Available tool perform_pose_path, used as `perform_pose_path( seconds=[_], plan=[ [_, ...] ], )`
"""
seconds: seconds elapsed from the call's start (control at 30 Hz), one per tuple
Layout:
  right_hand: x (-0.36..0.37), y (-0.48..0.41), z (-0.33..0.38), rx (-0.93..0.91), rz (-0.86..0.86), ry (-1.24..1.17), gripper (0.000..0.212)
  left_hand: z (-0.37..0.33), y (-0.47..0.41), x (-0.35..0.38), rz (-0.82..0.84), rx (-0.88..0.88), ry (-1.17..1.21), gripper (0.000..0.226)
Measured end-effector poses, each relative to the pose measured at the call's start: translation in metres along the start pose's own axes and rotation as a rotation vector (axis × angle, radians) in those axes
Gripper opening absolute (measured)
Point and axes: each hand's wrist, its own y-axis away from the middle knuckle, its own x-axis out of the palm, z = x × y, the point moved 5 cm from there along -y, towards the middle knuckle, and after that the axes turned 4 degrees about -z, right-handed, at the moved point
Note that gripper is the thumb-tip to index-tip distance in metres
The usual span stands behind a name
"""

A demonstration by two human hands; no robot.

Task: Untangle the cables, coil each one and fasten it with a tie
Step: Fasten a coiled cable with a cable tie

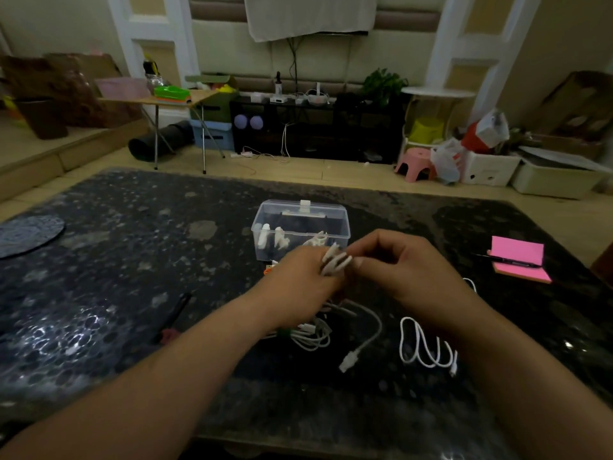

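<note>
Home living room: TV cabinet point(315, 127), stool point(414, 162), houseplant point(383, 83).

Worktop point(132, 260): black, grey pebble mottling all over. Clock positions taken from the cable bundle point(335, 262), which is white. Round mat point(30, 234) at 9 o'clock: blue-grey, speckled. Loose cable point(428, 346) at 4 o'clock: white. Plug cable point(368, 330) at 5 o'clock: greyish white. Coiled cable point(311, 338) at 6 o'clock: white, with a green tie point(283, 333). Box point(300, 224) at 11 o'clock: clear, white latch (contents white too). Notepad point(517, 257) at 3 o'clock: hot pink, orange lower layer. Pen point(507, 260) on it: black.
</note>
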Motion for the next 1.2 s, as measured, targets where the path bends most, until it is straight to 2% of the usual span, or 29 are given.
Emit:
perform_pose_path(
  seconds=[0.1,0.17,0.27,0.4,0.47,0.53,0.63,0.7,0.77,0.83,0.97,1.07,1.13,1.2],
  plan=[
    [-0.005,-0.006,-0.008,0.031,-0.044,0.077,0.010,-0.003,0.001,-0.016,-0.170,-0.020,0.146,0.042],
    [0.004,-0.005,-0.018,0.099,0.035,0.183,0.017,-0.001,0.000,-0.023,-0.241,-0.025,0.294,0.048],
    [0.021,-0.001,-0.037,0.181,0.101,0.297,0.029,0.007,-0.002,-0.024,-0.314,-0.047,0.615,0.040],
    [0.023,0.001,-0.046,0.170,-0.069,0.407,0.033,0.007,-0.003,-0.029,-0.350,-0.103,0.904,0.035],
    [0.018,0.000,-0.047,0.190,-0.142,0.383,0.028,0.003,-0.002,-0.032,-0.335,-0.132,1.001,0.035],
    [0.015,-0.002,-0.046,0.184,-0.125,0.398,0.016,0.001,-0.001,-0.034,-0.302,-0.150,1.061,0.036],
    [0.015,-0.004,-0.043,0.149,-0.070,0.399,0.021,0.008,0.000,-0.033,-0.277,-0.167,0.929,0.032],
    [0.013,-0.004,-0.037,0.111,-0.115,0.311,0.020,0.014,0.001,-0.030,-0.248,-0.174,0.624,0.030],
    [0.013,-0.003,-0.029,0.087,-0.113,0.215,0.015,0.017,0.002,-0.021,-0.150,-0.158,0.350,0.030],
    [0.017,0.000,-0.023,0.107,-0.053,0.132,0.011,0.016,0.003,-0.009,-0.025,-0.110,0.221,0.034],
    [0.022,-0.001,-0.024,0.181,0.000,-0.180,0.008,0.008,0.007,-0.002,0.046,-0.056,0.158,0.036],
    [0.026,0.000,-0.026,0.242,-0.012,-0.425,0.015,0.002,0.007,0.001,0.123,-0.053,0.203,0.034],
    [0.029,0.002,-0.026,0.256,0.028,-0.496,0.017,-0.002,0.011,0.007,0.236,-0.033,0.246,0.017],
    [0.030,0.003,-0.027,0.236,0.073,-0.471,0.013,0.000,0.014,0.010,0.259,-0.042,0.225,0.013]
  ],
)
